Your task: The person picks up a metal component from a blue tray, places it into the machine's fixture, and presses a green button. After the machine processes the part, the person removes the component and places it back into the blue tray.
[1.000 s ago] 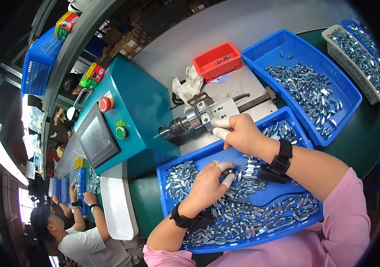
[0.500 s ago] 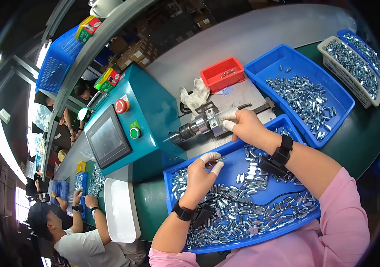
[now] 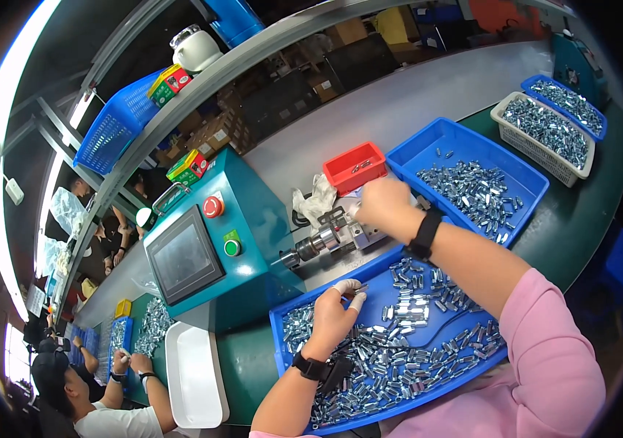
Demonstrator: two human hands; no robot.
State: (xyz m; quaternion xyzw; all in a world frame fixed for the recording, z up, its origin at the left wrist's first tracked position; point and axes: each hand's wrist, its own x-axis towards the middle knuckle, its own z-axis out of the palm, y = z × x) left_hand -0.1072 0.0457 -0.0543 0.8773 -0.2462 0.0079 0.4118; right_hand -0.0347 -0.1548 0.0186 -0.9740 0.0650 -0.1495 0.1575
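Note:
My left hand [image 3: 332, 315], with white finger cots on the thumb and fingertips, is closed in a pinch on a small metal fitting [image 3: 362, 289]. It hovers over a blue tray [image 3: 279, 343] holding many loose shiny metal fittings [image 3: 399, 365]. My right hand [image 3: 386, 209] lies over the right end of the metal clamping fixture [image 3: 352, 230], its fingers curled downward and mostly hidden. The fixture's handle cannot be seen under it. Left of the fixture, a chuck [image 3: 300, 252] sticks out from the teal machine [image 3: 253, 219].
A red bin [image 3: 355, 168] and white gloves [image 3: 316, 201] sit behind the fixture. Another blue tray [image 3: 414, 150] and a beige basket [image 3: 545, 160] of fittings stand at right. A white tray [image 3: 195, 394] lies left, near a co-worker [image 3: 118, 420]. A cable [image 3: 436, 339] crosses my tray.
My right hand has moved from beside the clamp block onto the fixture's right end, covering the handle. My left hand keeps its pinch over the tray. The view has tilted upward.

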